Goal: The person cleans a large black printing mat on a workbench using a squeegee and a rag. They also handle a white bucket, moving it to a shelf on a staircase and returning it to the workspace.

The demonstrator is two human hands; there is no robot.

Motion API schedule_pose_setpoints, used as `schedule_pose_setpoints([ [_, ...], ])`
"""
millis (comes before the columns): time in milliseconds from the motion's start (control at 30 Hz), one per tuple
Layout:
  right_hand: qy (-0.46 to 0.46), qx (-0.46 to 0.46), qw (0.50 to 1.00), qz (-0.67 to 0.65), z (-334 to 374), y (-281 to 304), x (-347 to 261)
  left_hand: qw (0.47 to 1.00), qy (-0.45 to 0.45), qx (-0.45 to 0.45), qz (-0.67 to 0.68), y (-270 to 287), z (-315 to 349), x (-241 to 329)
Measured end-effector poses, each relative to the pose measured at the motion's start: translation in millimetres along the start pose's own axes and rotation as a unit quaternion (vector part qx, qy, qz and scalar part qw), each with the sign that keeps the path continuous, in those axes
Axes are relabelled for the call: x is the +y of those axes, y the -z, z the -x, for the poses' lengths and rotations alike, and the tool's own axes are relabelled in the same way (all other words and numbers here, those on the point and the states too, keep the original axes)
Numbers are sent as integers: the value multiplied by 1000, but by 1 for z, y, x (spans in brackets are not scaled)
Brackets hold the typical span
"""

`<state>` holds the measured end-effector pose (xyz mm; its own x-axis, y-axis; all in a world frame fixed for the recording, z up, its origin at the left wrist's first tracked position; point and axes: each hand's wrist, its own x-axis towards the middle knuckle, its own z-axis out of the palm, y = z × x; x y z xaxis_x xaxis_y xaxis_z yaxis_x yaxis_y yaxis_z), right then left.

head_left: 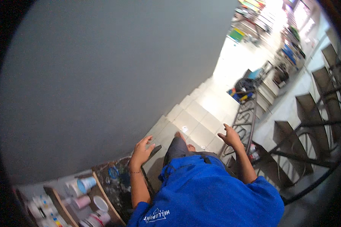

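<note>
My left hand (141, 151) is beside the grey wall, its fingers apart and somewhat curled. A small dark flat piece (154, 151) shows just right of that hand; whether the two touch I cannot tell. Out to the right, my right hand (231, 137) hangs in the air near a metal railing (252, 126), fingers spread and nothing in them. Below and between the hands, my bare feet (181, 137) stand on pale tiled steps (187, 120).
A grey wall (110, 83) runs along the left. Shelves at lower left hold tubs (86, 184) and containers. Dark stair treads (310, 113) with metal bars rise at right. Near the foot of the steps lie a black bag (245, 85) and assorted items.
</note>
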<state>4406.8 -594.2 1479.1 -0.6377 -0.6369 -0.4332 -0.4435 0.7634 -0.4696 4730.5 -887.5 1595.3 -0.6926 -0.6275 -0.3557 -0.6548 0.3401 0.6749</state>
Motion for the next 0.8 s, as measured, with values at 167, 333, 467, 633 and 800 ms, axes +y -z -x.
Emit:
schedule_pose_setpoints([
  [167, -153, 69, 985, -44, 49, 16, 68, 989, -51, -127, 50, -43, -119, 2],
  [333, -266, 132, 949, -103, 20, -5, 102, 604, -120, -336, 713, -72, -260, 90],
  [467, -252, 182, 926, -216, -73, -98, 179, 465, -88, -439, 764, -101, -359, 126],
  [633, -438, 14, 831, -343, -116, -269, 262, 647, -69, -357, 670, -174, -491, 115],
  [800, -449, -106, 815, -349, -97, -318, 269, 724, 24, -243, 646, -220, -583, 75],
])
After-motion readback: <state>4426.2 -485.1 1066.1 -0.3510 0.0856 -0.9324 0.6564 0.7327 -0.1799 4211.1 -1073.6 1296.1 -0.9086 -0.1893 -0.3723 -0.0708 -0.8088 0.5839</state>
